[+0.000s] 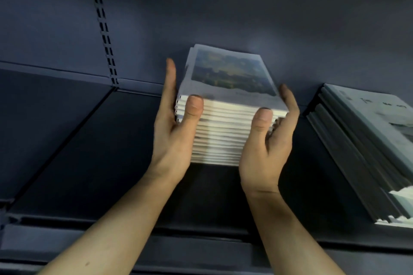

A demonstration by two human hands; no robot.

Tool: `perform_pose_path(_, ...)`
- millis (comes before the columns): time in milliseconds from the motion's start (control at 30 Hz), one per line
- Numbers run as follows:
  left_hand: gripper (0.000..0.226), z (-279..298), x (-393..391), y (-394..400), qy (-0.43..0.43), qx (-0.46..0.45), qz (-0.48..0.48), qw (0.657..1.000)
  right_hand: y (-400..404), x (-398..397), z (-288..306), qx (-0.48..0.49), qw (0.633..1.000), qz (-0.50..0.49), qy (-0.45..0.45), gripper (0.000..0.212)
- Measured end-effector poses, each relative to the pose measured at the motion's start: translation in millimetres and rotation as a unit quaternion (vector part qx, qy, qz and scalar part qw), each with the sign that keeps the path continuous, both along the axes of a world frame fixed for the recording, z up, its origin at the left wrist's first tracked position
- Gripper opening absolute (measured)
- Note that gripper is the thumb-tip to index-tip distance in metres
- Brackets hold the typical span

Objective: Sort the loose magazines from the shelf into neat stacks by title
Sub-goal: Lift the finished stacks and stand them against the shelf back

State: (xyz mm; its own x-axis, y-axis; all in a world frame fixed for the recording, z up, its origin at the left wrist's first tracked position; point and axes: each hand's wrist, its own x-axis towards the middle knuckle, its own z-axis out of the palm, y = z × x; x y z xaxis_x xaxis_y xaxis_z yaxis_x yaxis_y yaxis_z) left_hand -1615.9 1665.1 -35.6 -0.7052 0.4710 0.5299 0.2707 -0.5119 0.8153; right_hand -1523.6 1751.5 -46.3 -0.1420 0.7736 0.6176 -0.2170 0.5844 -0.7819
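Both hands (219,140) flanking magazine stack (223,127)

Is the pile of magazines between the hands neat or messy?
Mostly neat. The magazine stack shows white edges lined up in front, though a few stick out near the left hand. The right hand presses the other side.

Dim bluish light is falling from above; the dark blue metal shelf (93,152) is sinking into shadow, edges bowing, everything slightly soft.
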Motion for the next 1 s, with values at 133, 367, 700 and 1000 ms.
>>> perform_pose_path(133, 0.055, 0, -4, 9, -0.033, -0.009, 0.006, 0.999, 8, -1, -3, -0.052, 0.998, 0.015, -0.023, 0.051)
perform_pose_path(367, 0.057, -9, -5, 14, 0.011, -0.025, 0.056, 0.998, 14, -6, -2, -0.067, 0.997, 0.025, -0.004, 0.058)
perform_pose_path(700, 0.065, -8, 1, 9, 0.009, -0.029, 0.077, 0.997, 5, 2, 0, -0.084, 0.994, 0.064, -0.011, 0.064)
perform_pose_path(1000, 0.078, -7, -3, -1, -0.021, -0.068, -0.008, 0.997, 6, 5, 0, -0.086, 0.992, 0.075, -0.056, 0.073)
